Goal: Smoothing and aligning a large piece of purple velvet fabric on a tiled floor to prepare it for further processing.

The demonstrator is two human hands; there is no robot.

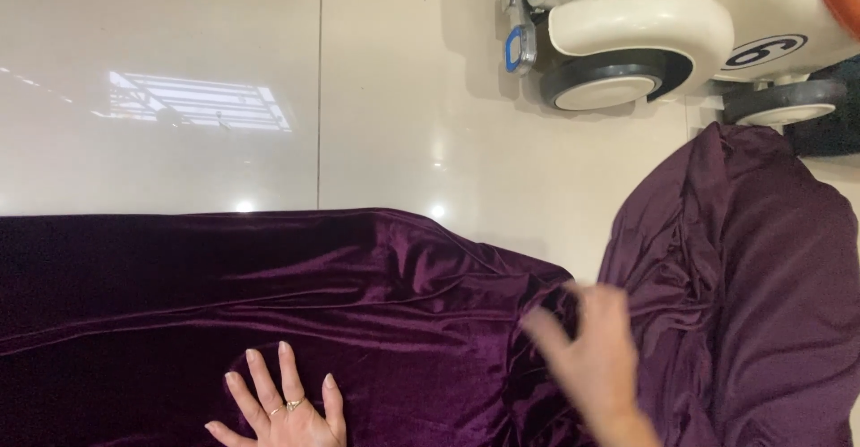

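While the left hand lies flat and open, fingers spread, pressing on the dark purple velvet cloth, the right hand hovers blurred over the bunched middle of that cloth, fingers loosely spread and closed on nothing that can be made out. Spread across the glossy pale tiled floor, the cloth lies fairly smooth on the left and heaps into deep folds on the right, near a white ride-on toy car with black wheels. By its sheen and the soft way it drapes, the velvet looks limp and fairly light, with no stiffness to hold a shape, and likely to slide on the polished tiles. A good hold would probably be a pinch at an edge or a corner, or a gathered fold at the bunched part, with a flat palm pinning the smooth stretch
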